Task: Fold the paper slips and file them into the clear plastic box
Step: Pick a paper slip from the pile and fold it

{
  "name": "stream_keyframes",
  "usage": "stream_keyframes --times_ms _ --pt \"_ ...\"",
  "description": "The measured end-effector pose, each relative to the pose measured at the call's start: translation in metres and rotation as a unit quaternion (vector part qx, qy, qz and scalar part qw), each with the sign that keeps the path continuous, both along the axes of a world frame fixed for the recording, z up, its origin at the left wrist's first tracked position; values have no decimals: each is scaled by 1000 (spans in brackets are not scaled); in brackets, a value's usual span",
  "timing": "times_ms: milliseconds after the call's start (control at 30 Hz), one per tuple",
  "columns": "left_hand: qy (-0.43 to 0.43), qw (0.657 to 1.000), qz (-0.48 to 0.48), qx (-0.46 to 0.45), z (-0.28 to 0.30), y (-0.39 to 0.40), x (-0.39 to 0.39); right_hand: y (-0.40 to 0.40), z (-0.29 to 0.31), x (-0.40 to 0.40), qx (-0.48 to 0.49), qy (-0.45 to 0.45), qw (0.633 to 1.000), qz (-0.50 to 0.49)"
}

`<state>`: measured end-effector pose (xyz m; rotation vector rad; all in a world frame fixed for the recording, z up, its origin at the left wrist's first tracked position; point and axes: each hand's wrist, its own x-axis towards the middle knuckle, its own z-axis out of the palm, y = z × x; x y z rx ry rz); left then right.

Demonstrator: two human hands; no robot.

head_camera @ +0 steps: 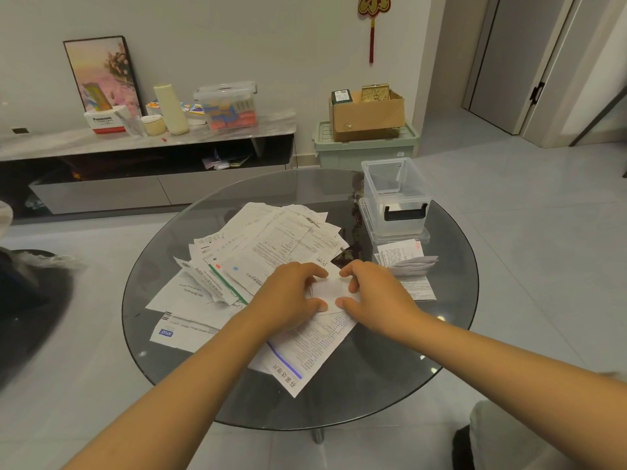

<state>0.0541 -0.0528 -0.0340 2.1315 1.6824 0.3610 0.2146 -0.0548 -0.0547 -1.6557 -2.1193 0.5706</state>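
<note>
On the round glass bench (441, 334) lay a loose heap of paper slips (271, 242), fanned toward the far left. Right of it stood the clear plastic box (395, 198), lidless, with folded slips (405, 262) just in front. Nearest, the left hand (288, 296) and right hand (376, 293) pinched one small white slip (334, 288), curled fingers (315, 271) clamped on its side edges.

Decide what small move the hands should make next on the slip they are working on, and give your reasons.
Probably press the fold flat. Both the left hand and right hand pinch a small white slip atop the loose papers, apparently mid-fold, and the clear plastic box stands open and looks empty.
</note>
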Motion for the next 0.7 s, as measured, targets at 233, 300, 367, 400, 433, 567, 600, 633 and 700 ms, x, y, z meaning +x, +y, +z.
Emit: stream_keyframes --times_ms 233,300,367,400,433,567,600,633,700 --pt "-138 990 29 -20 4 2 -2 -2 10 2 -11 77 997 2" --pt "-197 980 30 -29 7 1 1 -3 16 7 0 88 996 -5" --pt "-229 973 25 -26 8 0 6 -7 23 15 12 103 995 -11" --pt "-237 971 20 -21 8 -1 9 -9 27 19 18 103 994 -12" --pt "-244 970 16 -14 7 -2 11 -10 31 23 25 96 995 -13" --pt "-245 969 12 16 0 -6 27 -13 41 49 44 53 997 -39" --pt "-244 969 11 26 -1 -6 32 -12 43 57 42 46 997 -54" --pt "-239 970 8 37 -3 -6 37 -11 45 65 38 38 996 -68" --pt "-212 975 -11 59 -5 -5 46 -9 48 77 29 21 996 -87"
